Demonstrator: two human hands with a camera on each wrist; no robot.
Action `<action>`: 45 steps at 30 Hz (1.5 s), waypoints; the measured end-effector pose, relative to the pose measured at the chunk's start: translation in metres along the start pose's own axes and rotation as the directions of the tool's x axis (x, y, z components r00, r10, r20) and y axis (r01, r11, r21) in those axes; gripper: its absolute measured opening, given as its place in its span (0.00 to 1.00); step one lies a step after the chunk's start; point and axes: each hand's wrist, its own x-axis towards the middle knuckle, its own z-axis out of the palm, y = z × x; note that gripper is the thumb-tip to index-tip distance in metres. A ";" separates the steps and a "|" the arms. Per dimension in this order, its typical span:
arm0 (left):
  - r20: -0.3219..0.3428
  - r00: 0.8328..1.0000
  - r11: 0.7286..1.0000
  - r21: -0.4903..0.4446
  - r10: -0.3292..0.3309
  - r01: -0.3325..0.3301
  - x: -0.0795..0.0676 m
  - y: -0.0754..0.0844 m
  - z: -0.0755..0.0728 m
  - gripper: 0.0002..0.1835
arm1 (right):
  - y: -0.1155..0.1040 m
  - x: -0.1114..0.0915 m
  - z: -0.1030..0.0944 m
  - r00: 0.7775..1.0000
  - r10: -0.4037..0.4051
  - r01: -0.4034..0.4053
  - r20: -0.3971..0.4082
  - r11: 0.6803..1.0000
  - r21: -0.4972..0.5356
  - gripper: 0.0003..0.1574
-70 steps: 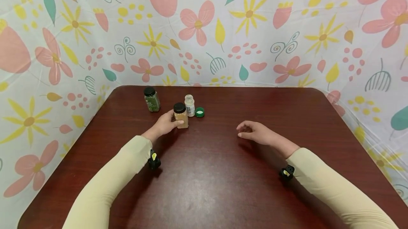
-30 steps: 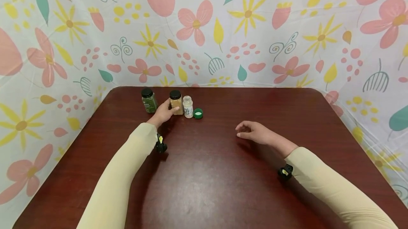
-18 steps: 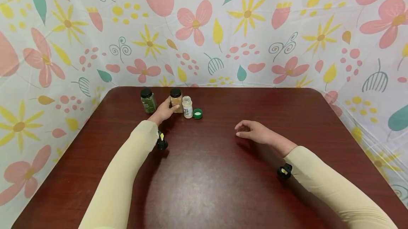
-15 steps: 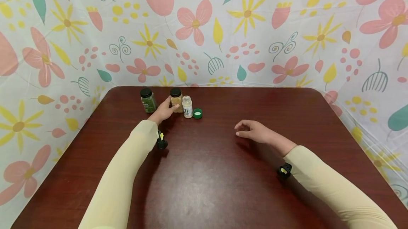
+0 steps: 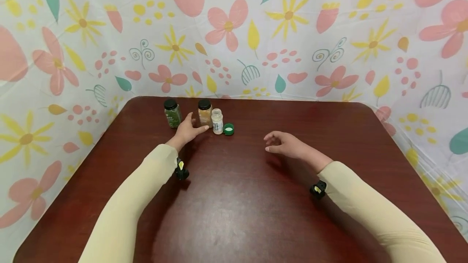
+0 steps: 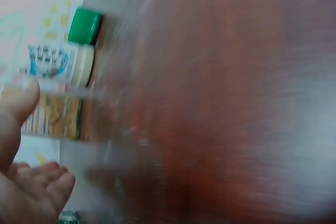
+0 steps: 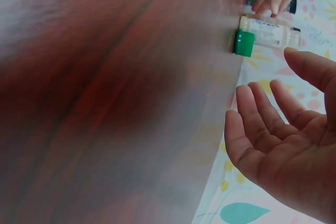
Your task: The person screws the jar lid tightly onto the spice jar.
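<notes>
My left hand (image 5: 187, 131), thumb and fingers spread apart, is just in front of a tan-filled spice jar (image 5: 205, 113) with a black lid. In the left wrist view a gap shows between the fingers and this jar (image 6: 59, 116), which stands upright. Right beside it is a small uncapped white-labelled bottle (image 5: 217, 124), its green cap (image 5: 228, 129) lying on the table to the right. A green-filled jar (image 5: 173, 114) with a black lid stands left of my left hand. My right hand (image 5: 287, 145) hovers over the table with loosely bent fingers, holding nothing.
The dark red-brown table (image 5: 234, 198) has a glossy top. Behind and at both sides hangs a flower-printed cloth (image 5: 226, 64), meeting the table's back edge. The containers stand grouped toward the back left.
My left hand carried the tan jar back and left, set it down beside the white bottle, then let go and opened. The right hand shifted slightly left.
</notes>
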 end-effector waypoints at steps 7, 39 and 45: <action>-0.123 0.991 0.998 0.010 0.059 -0.058 -0.018 0.004 0.012 0.35 | -0.010 0.021 0.001 0.999 -0.023 0.023 -0.040 1.000 0.014 0.36; -0.294 0.953 0.988 -0.154 -0.073 0.028 -0.003 0.032 0.064 0.25 | -0.039 0.124 0.048 0.997 0.054 -0.056 -0.049 0.998 -0.024 0.39; -0.289 0.956 0.992 -0.122 -0.053 0.018 -0.002 0.031 0.064 0.25 | -0.041 0.127 0.052 0.997 0.055 -0.058 -0.055 0.996 -0.065 0.32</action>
